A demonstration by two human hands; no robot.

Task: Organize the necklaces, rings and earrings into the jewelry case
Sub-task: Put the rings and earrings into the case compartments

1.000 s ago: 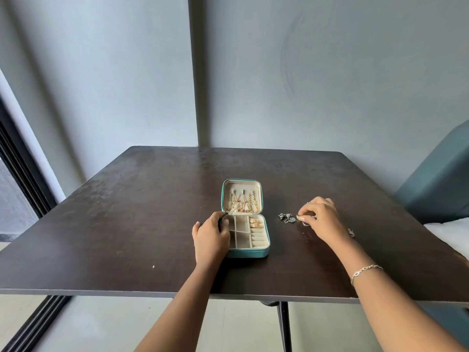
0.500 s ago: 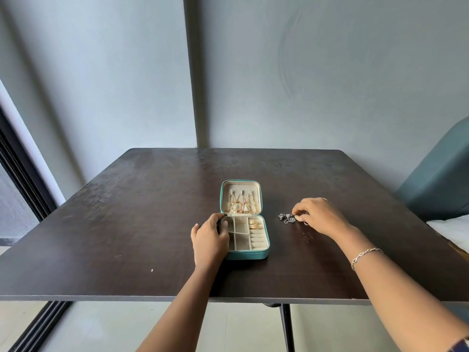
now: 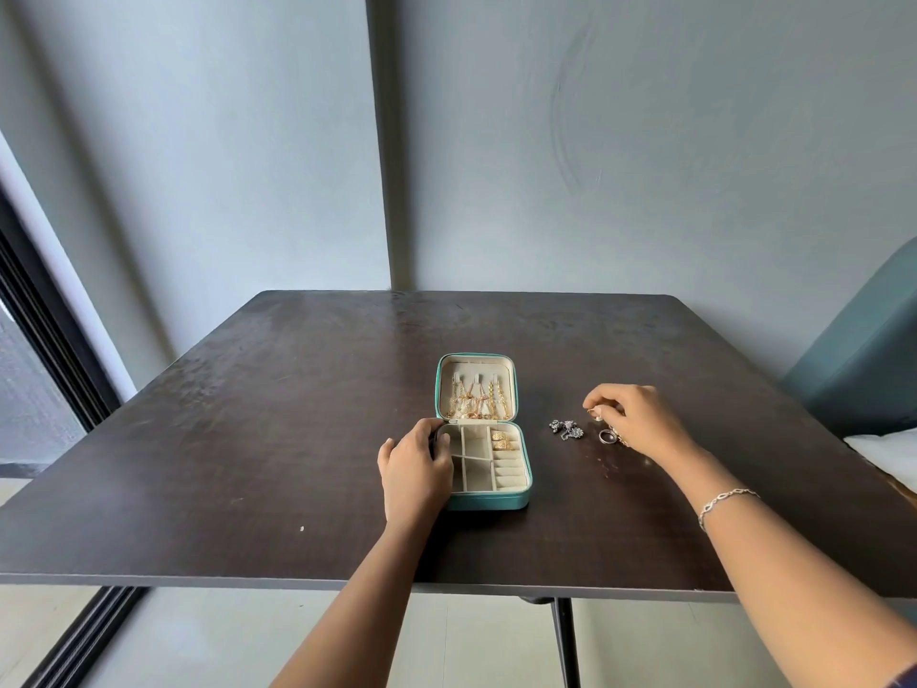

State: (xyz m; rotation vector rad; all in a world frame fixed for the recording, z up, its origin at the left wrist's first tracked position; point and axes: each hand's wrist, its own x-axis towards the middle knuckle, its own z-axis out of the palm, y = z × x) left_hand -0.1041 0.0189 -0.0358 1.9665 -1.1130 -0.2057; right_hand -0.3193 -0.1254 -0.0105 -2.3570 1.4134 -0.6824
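The left hand (image 3: 414, 471) curls its fingers round the left wall of an open teal square jewelry case (image 3: 489, 501) mid-table. The right hand (image 3: 637, 422) pinches a small metal piece (image 3: 594, 414) beside a silver ring (image 3: 606, 436) and a tangled silver cluster (image 3: 566, 430) on the dark wooden table (image 3: 248, 439).

Single wide-angle head cam, looking forward and down across table (image 3: 248, 439) to wall (image 3: 645, 191); jewelry case (image 3: 489, 501) close, mid-frame.
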